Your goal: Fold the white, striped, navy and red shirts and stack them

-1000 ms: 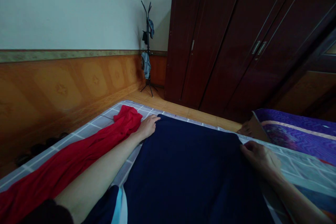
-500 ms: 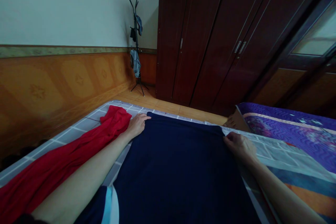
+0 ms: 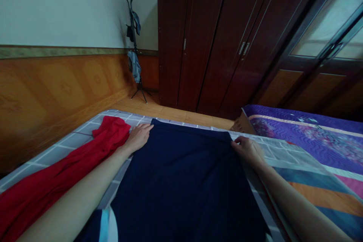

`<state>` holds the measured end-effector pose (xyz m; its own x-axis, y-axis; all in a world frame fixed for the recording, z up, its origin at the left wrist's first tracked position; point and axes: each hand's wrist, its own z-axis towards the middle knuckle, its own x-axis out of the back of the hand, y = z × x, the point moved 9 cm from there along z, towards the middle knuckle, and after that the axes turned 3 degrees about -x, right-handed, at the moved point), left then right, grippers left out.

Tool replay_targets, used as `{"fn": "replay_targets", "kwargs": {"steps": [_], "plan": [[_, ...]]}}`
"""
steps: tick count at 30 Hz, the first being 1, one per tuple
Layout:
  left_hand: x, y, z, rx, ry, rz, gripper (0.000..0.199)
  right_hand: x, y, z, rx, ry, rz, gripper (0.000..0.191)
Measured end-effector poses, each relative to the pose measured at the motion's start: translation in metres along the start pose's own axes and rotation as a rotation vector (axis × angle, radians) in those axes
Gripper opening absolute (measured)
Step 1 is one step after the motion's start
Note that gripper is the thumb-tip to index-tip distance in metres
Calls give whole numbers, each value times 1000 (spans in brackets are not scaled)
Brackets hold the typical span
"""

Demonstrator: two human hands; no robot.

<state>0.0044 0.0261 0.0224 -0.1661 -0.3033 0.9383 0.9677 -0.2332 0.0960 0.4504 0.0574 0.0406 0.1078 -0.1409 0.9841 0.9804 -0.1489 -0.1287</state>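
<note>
A navy T-shirt (image 3: 181,181) lies spread flat, its hem pointing away from me; a sleeve with a light blue and white band shows at lower left. My left hand (image 3: 139,137) lies at the far left corner of the hem, fingers stretched out and their tips touching the cloth. At the far right corner, my right hand (image 3: 249,151) pinches the shirt's side edge between thumb and fingers. Beside my left forearm a long bunched red garment (image 3: 113,130) stretches toward me, partly covered by the arm.
Under the clothes is a bed with a grey checked sheet (image 3: 68,147). Striped bedding (image 3: 306,193) lies to the right, with a purple quilted cover (image 3: 297,128) beyond it. A dark wardrobe (image 3: 210,45) and a coat stand (image 3: 133,34) stand past the bed's far edge.
The view has turned slightly right, so everything sits further left in it. Both hands remain at the hem corners; the left hand's fingers look flatter. A few faint creases show near the right hand.
</note>
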Motion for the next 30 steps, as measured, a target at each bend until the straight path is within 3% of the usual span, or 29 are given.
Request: {"fn": "replay_targets", "kwargs": {"steps": [5,10,15,19,22,26,30], "plan": [[3,-2,0,50,23,45,51,-3,-8,1,46,6,23,34],[-5,-4,0,52,-45,80,47,-5,-13,0,72,4,30,29],[-9,-10,0,48,-23,84,48,-4,-14,-4,67,-10,29,31],[-11,-11,2,11,8,52,48,6,-22,-8,104,-57,23,28],[-11,-14,3,11,28,13,46,24,-27,-16,139,-82,17,31],[-11,-17,3,3,61,-38,45,51,-26,-52,195,-90,-13,29],[-8,-18,3,17,94,-127,44,56,-17,-121,261,-141,-68,22]]}}
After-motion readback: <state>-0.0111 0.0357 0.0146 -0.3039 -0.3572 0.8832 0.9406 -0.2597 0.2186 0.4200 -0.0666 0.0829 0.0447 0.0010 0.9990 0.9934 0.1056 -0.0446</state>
